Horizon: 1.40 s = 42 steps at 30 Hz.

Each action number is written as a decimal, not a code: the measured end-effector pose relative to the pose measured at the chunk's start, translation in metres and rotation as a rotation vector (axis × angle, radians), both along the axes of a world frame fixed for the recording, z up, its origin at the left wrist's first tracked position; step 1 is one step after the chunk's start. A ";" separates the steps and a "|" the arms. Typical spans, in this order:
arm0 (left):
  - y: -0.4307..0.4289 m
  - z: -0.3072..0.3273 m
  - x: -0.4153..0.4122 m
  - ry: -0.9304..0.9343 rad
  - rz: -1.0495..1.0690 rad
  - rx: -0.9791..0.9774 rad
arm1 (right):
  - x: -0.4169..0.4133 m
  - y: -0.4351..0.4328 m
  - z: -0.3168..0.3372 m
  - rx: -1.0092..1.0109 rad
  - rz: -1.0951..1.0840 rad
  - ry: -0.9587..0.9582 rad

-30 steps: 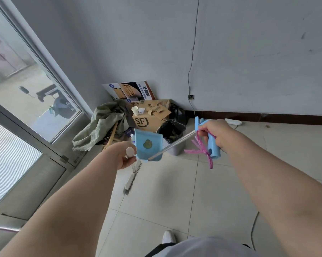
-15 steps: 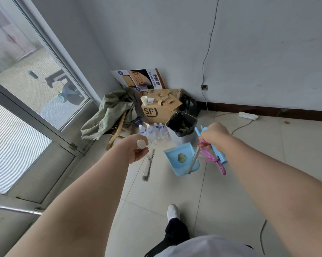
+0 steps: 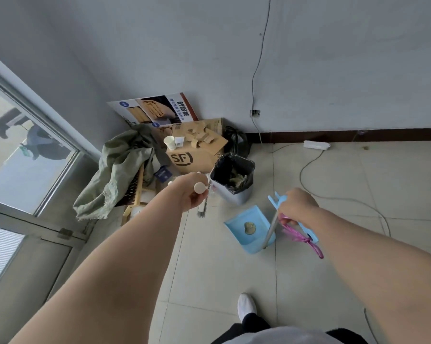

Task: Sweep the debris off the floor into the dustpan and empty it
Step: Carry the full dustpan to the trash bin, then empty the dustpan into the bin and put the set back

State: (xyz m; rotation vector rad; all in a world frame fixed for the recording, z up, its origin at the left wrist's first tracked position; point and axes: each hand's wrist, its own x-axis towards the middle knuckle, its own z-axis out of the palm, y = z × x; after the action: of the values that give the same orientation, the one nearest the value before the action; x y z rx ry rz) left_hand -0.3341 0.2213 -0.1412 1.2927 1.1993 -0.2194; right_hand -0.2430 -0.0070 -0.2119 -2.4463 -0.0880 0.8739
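Nearest, at the bottom edge: one white shoe (image 3: pixel 245 306) on the tiled floor (image 3: pixel 209 281), toe pointing fwd. Both bare forearms reach out & down from the lower corners, elbows close to straight, L arm angled in toward centre, R arm coming in from the right side.

L hand (image 3: pixel 193 196): fingers curled round the top of the broom (image 3: pixel 200 187), its round white end cap poking out of the fist. The dark bristles (image 3: pixel 202 210) show just under the hand, down at the tiles.

R hand (image 3: pixel 296 207): back of hand up, fingers wrapped tight round the top of the metal shaft (image 3: pixel 270 230) & its light-blue grip. A pink cord (image 3: pixel 306 240) dangles beside the wrist.

The blue dustpan (image 3: pixel 235 225) sits low at the shaft's end, btw the two hands, mouth turned toward the bin. Can't tell if it touches the tiles. The debris (image 3: pixel 249 227), a greenish-yellow lump, lies mid-pan.

Just past the pan: grey trash bin (image 3: pixel 230 194) w/ black liner, some scraps inside. Behind it, a cardboard box (image 3: pixel 194 157) w/ a paper cup (image 3: pixel 170 142) on top. Green sack (image 3: pixel 117 175) draped to its left. Poster board (image 3: pixel 157 110) leans in the corner. White power strip (image 3: pixel 316 144) lies by the baseboard at right. Glass door (image 3: pixel 23 150) at far left.
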 end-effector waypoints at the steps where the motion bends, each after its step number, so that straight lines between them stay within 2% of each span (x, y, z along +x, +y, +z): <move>1: 0.007 -0.004 0.006 0.007 -0.021 -0.018 | 0.003 0.001 -0.002 -0.010 -0.013 0.007; 10: 0.010 -0.022 0.044 0.031 -0.105 -0.091 | 0.030 -0.014 -0.012 -0.045 -0.146 0.033; 17: -0.026 -0.024 0.072 0.020 -0.076 -0.134 | 0.064 -0.041 -0.014 -0.067 -0.133 0.015; 25: -0.083 -0.020 0.125 -0.129 0.111 -0.276 | 0.109 -0.077 -0.014 -0.107 -0.067 -0.018; 32: -0.114 -0.021 0.163 -0.114 0.077 -0.242 | 0.146 -0.094 -0.020 -0.163 -0.003 -0.114; 42: -0.120 -0.028 0.194 -0.185 0.147 -0.217 | 0.167 -0.098 -0.022 -0.131 -0.004 -0.119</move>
State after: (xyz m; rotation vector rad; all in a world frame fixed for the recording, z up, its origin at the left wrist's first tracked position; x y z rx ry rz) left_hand -0.1398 0.1010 -0.1690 1.0088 1.0753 -0.1166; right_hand -0.0756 -0.1050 -0.2337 -2.6188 -0.0711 0.7528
